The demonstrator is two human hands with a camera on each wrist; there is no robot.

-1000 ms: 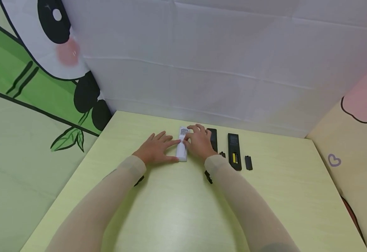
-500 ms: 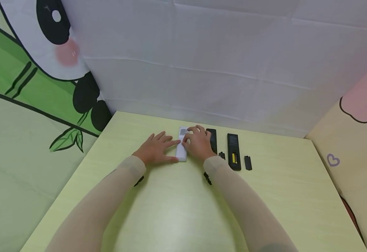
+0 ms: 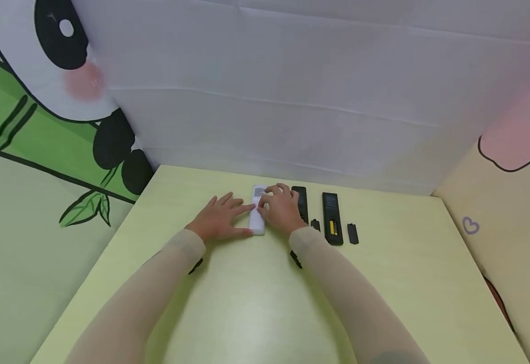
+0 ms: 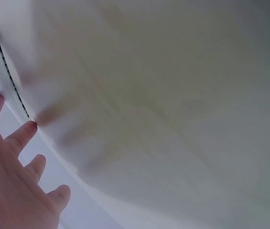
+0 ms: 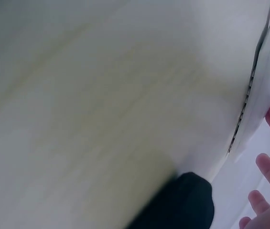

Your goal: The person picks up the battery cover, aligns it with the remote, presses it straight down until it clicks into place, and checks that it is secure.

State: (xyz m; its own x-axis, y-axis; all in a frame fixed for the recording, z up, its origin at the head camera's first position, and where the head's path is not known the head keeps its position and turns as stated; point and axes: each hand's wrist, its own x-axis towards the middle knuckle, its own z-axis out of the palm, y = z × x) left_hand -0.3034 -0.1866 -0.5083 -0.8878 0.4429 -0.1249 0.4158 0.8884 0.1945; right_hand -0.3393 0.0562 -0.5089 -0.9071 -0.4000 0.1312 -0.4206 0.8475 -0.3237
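A white remote control [image 3: 256, 222] lies on the table with its back up and a printed label at the far end. My left hand [image 3: 217, 220] is spread, with the index fingertip against its left edge and the thumb at its near end. From the other side my right hand [image 3: 280, 208] arches over it; the curled index finger and thumb meet on its back near the middle. The left wrist view shows the remote's pale edge [image 4: 5, 83] beside the fingers. In the right wrist view, the thumb touches its side [image 5: 259, 102].
Partly behind the right hand lies a black remote [image 3: 303, 199], with a small black battery cover [image 3: 315, 225] near it. Further right, another black remote [image 3: 330, 205] shows a yellow battery [image 3: 333, 227] in its compartment, next to a second cover [image 3: 353, 233]. A fabric backdrop [image 3: 269, 126] borders the table.
The head view has shifted slightly, moving the whole scene a little left. The right fingertips have slid slightly toward the near end of the white remote; the left hand stays in place.
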